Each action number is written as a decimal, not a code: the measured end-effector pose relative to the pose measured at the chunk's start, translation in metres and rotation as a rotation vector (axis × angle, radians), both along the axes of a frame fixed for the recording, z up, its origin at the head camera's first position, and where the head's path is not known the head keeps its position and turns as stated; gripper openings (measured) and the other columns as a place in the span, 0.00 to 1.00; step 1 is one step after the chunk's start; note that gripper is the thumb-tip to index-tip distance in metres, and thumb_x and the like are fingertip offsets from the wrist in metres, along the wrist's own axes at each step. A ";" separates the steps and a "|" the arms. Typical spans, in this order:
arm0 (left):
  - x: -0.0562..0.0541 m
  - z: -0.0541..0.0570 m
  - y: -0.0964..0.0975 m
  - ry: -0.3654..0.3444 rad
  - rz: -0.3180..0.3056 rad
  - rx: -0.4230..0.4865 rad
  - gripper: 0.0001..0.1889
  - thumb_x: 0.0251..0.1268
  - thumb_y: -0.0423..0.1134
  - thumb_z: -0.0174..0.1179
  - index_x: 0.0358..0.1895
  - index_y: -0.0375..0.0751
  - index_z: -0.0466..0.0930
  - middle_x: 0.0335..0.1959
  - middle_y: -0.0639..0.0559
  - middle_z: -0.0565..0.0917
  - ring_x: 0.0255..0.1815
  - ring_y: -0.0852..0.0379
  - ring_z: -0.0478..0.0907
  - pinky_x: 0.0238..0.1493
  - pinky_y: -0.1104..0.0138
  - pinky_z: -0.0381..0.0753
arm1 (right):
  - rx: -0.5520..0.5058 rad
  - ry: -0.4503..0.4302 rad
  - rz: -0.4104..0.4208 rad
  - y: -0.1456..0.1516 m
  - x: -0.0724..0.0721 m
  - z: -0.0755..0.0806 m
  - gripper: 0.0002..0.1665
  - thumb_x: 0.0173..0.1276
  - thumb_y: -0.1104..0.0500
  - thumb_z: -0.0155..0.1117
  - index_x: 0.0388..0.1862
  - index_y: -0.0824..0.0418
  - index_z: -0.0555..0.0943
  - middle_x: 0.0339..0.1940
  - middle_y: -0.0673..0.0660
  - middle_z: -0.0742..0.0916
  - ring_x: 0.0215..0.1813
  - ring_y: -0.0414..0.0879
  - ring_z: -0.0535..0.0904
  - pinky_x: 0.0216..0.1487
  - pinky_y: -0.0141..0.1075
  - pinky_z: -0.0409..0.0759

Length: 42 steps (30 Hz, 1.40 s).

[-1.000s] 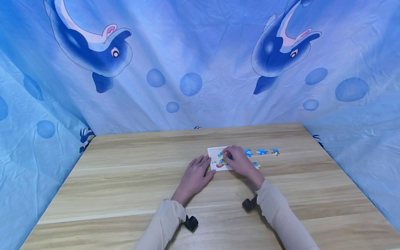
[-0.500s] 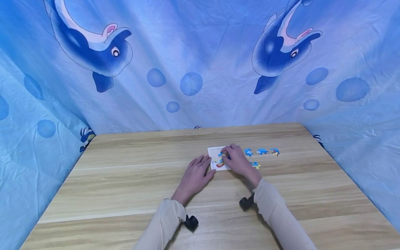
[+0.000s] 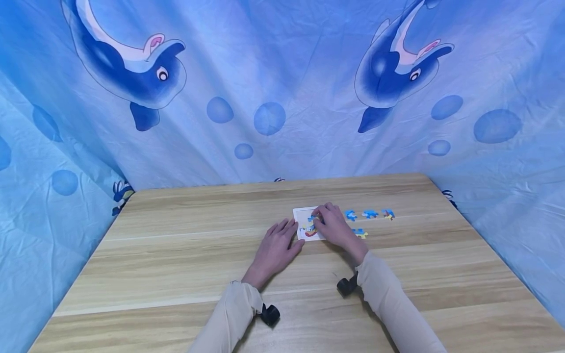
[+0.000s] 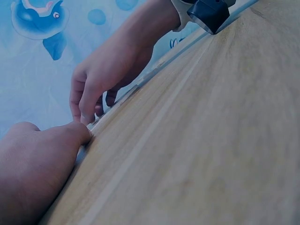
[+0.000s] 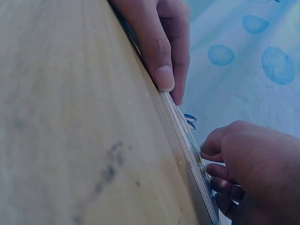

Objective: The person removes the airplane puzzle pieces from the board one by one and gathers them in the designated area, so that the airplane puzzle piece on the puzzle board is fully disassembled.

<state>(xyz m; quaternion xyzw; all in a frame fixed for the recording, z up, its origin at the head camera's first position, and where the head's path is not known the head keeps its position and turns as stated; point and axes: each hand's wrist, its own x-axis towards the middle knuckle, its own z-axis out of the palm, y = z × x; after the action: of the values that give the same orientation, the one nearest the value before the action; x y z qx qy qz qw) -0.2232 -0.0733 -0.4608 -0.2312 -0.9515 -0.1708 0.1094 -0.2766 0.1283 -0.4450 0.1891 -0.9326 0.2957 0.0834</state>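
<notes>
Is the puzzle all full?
No, only partly filled: the white puzzle board shows bare space, and loose pieces lie on the table to its right. The right hand hides some.

The right grip (image 3: 337, 226) sits slightly further left over the white board (image 3: 303, 213), its sleeve (image 3: 393, 296) and black wrist camera (image 3: 345, 288) likewise, uncovering more of the blue-and-yellow puzzle piece (image 3: 360, 233).

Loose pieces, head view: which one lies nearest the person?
The blue-and-yellow piece, alone in front; the other three visible ones form a row farther back.
</notes>
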 end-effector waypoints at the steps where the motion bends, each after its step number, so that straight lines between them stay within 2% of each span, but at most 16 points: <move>1: 0.000 0.000 0.000 -0.001 0.001 0.000 0.31 0.72 0.59 0.45 0.69 0.42 0.69 0.69 0.48 0.70 0.72 0.50 0.61 0.72 0.54 0.58 | -0.003 -0.003 -0.003 0.000 0.000 0.000 0.11 0.66 0.60 0.60 0.45 0.62 0.80 0.39 0.56 0.77 0.45 0.51 0.70 0.46 0.43 0.70; 23: 0.000 -0.001 0.000 -0.012 0.003 0.007 0.31 0.72 0.59 0.45 0.69 0.43 0.68 0.69 0.48 0.70 0.72 0.50 0.61 0.72 0.55 0.57 | -0.088 -0.041 0.019 0.002 0.003 0.006 0.15 0.66 0.63 0.61 0.51 0.63 0.78 0.38 0.56 0.79 0.44 0.50 0.72 0.46 0.42 0.72; 29: 0.000 -0.002 0.000 -0.013 0.003 0.004 0.31 0.72 0.59 0.45 0.69 0.43 0.68 0.69 0.48 0.70 0.72 0.51 0.61 0.72 0.55 0.57 | -0.065 -0.050 0.018 0.004 0.004 0.007 0.15 0.67 0.61 0.60 0.53 0.61 0.79 0.41 0.55 0.78 0.47 0.50 0.71 0.48 0.43 0.73; 36: 0.001 0.000 0.001 -0.012 0.003 0.004 0.31 0.72 0.59 0.46 0.69 0.43 0.69 0.69 0.48 0.70 0.72 0.50 0.61 0.72 0.54 0.58 | -0.014 0.010 0.031 0.005 0.004 0.005 0.15 0.69 0.60 0.59 0.53 0.59 0.79 0.34 0.51 0.78 0.43 0.50 0.72 0.45 0.43 0.68; 42: 0.001 0.000 0.001 -0.016 0.004 0.004 0.31 0.72 0.59 0.45 0.69 0.43 0.68 0.69 0.48 0.70 0.72 0.50 0.61 0.72 0.54 0.58 | -0.067 -0.007 0.041 0.005 0.006 0.007 0.14 0.70 0.62 0.58 0.53 0.58 0.79 0.32 0.50 0.78 0.40 0.48 0.71 0.41 0.40 0.70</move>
<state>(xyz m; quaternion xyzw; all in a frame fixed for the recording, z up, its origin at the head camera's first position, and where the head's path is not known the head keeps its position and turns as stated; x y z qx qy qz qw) -0.2226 -0.0727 -0.4605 -0.2277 -0.9525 -0.1744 0.1026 -0.2707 0.1331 -0.4380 0.2043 -0.9184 0.3292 0.0801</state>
